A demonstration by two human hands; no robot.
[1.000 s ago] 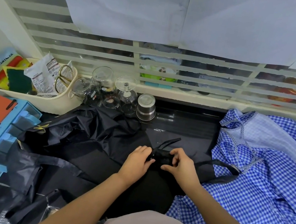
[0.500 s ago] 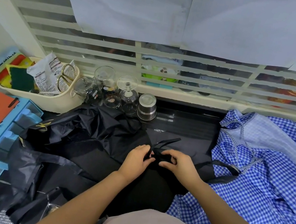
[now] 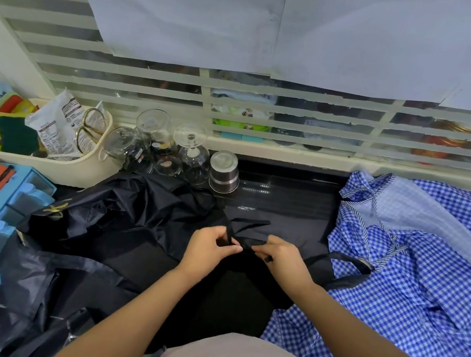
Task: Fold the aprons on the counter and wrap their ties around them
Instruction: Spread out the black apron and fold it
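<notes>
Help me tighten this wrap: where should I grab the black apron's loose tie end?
Pinch the tie end near its free tip, from above on the far side: it lies flat and uncovered beyond the left hand and right hand.

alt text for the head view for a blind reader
Left hand and right hand pinch black ties atop a black apron on the counter. A blue checked garment lies right; upside-down glasses stand behind.

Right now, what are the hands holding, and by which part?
The black apron's ties: the left hand pinches one strap, the right hand the other.
</notes>
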